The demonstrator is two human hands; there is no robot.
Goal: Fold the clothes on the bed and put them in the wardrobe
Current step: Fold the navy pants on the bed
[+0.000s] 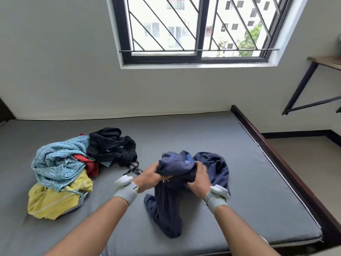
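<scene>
A crumpled navy blue garment point(169, 204) lies in the middle of the grey mattress point(249, 182). My left hand point(150, 175) grips its bunched upper part from the left. My right hand point(198, 177) grips the same bunch from the right. The rest of the navy cloth trails toward me and off to the right. A heap of unfolded clothes sits to the left: a light blue patterned piece point(57, 161), a yellow one point(53, 198), a red one point(91, 163) and a black one point(108, 145). No wardrobe is in view.
The mattress sits in a dark wooden bed frame point(287, 163) that runs along its right side. A barred window point(197, 28) fills the wall behind. A wooden shelf on a black bracket point(313, 85) hangs at the right. Floor shows beyond the frame at right.
</scene>
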